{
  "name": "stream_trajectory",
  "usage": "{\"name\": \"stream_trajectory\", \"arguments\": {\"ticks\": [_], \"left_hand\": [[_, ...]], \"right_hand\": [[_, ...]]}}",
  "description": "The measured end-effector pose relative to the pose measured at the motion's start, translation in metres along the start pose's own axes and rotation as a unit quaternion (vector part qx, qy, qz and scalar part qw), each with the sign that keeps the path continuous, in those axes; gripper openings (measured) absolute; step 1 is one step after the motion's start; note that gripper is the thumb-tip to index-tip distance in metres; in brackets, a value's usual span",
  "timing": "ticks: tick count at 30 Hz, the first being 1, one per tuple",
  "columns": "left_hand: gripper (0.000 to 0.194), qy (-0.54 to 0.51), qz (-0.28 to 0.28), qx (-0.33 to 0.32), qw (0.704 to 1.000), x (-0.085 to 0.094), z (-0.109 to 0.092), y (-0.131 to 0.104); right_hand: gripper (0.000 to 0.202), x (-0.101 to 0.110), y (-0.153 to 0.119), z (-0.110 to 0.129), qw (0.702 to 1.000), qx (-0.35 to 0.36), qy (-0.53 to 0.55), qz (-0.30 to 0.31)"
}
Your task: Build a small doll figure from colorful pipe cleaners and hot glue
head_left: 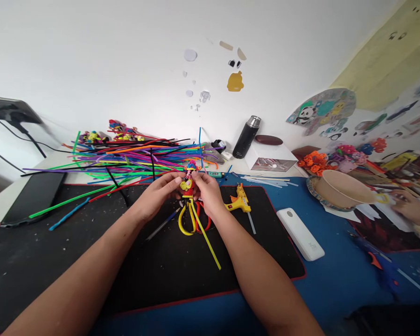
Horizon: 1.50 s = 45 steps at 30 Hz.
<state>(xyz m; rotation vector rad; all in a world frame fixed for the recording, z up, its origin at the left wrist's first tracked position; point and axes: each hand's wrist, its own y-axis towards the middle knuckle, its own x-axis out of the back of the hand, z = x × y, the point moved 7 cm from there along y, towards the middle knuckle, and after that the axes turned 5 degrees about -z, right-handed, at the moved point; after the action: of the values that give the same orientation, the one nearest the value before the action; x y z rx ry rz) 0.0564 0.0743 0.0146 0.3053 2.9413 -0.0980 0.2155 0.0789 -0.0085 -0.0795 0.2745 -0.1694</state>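
Observation:
A small colourful figure [188, 183] of pipe cleaners, red, yellow, pink and blue, is held upright between both hands above the black mat. My left hand [164, 192] grips its left side with thumb and fingers, and my right hand [207, 190] pinches its right side. From its base a long yellow pipe cleaner [207, 238] hangs down to the right. Just below the figure lie scissors with yellow and red handles [186, 224], partly covered by the yellow strand. A pen [163, 225] rests left of them.
Many pipe cleaners [143, 158] are heaped along the wall. A yellow glue gun [240, 200], white power bank [301, 234], black flask [247, 136] and white box [271, 156] stand or lie rightward. Another person's hand [408, 210] is beside a bowl [346, 189] at far right.

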Motion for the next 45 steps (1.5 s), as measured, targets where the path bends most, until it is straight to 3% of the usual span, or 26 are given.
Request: {"name": "stream_trajectory", "arguments": {"ticks": [9,20,24,29,33,38,41,45], "left_hand": [[0.061,0.032,0.023,-0.012,0.999,0.0,-0.004,0.002],[0.063,0.019,0.027,-0.001,0.999,0.003,0.006,0.005],[0.059,-0.021,0.002,0.005,1.0,0.005,0.004,0.007],[0.056,-0.118,-0.085,0.007,0.989,0.02,0.002,0.011],[0.052,-0.174,-0.131,-0.009,0.976,0.03,0.0,0.013],[0.043,-0.193,-0.138,0.004,0.971,0.031,0.001,0.013],[0.04,-0.192,-0.137,0.019,0.972,0.031,0.004,0.013],[0.042,-0.194,-0.133,0.029,0.972,0.029,0.006,0.013]], "right_hand": [[0.058,-0.003,0.0,-0.001,1.0,-0.012,0.015,0.018],[0.059,-0.01,-0.003,0.003,0.999,-0.01,0.017,0.042],[0.058,-0.012,-0.005,0.004,0.998,0.005,-0.018,0.054],[0.051,-0.007,-0.005,0.008,0.993,0.056,-0.102,0.034],[0.04,-0.011,-0.012,0.016,0.971,0.134,-0.193,0.045],[0.031,-0.024,-0.028,0.025,0.909,0.23,-0.34,0.066],[0.025,-0.029,-0.034,0.027,0.874,0.254,-0.408,0.073],[0.017,-0.028,-0.034,0.029,0.865,0.263,-0.424,0.062]]}}
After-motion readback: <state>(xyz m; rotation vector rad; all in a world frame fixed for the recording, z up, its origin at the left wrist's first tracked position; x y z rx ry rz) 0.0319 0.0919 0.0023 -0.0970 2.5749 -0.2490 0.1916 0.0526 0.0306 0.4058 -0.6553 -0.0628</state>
